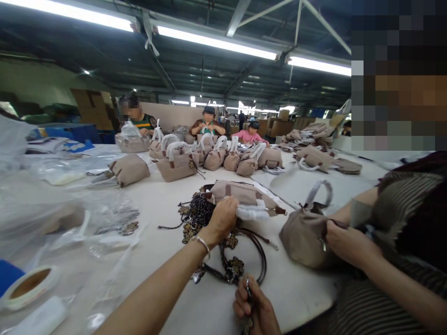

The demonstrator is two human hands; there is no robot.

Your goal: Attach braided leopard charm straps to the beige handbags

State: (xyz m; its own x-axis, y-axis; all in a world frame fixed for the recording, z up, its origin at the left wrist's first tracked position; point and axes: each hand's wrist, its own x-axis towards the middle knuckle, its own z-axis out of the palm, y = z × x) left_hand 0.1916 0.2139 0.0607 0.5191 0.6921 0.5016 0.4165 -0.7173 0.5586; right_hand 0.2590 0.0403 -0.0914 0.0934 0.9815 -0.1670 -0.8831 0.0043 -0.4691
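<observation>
My left hand [221, 217], with a bracelet at the wrist, is closed on the near side of a beige handbag [240, 191]. The bag lies on its side, its handle wrapped in white film. Low in view, my right hand [256, 304] grips a bag charm [248, 291] by its metal clasp; a patterned piece hangs below the fingers. Between the hands lie a coiled dark strap [263, 260] and a leopard-patterned charm [236, 265]. Beside my left hand is a heap of dark braided cords [199, 209] with several similar charms.
At right, a co-worker's hand [352, 242] holds another beige bag [303, 237]. Several bags [176, 166] stand across the table, with people seated behind. Clear plastic bags [70, 218] and a roll of tape [30, 287] lie at left.
</observation>
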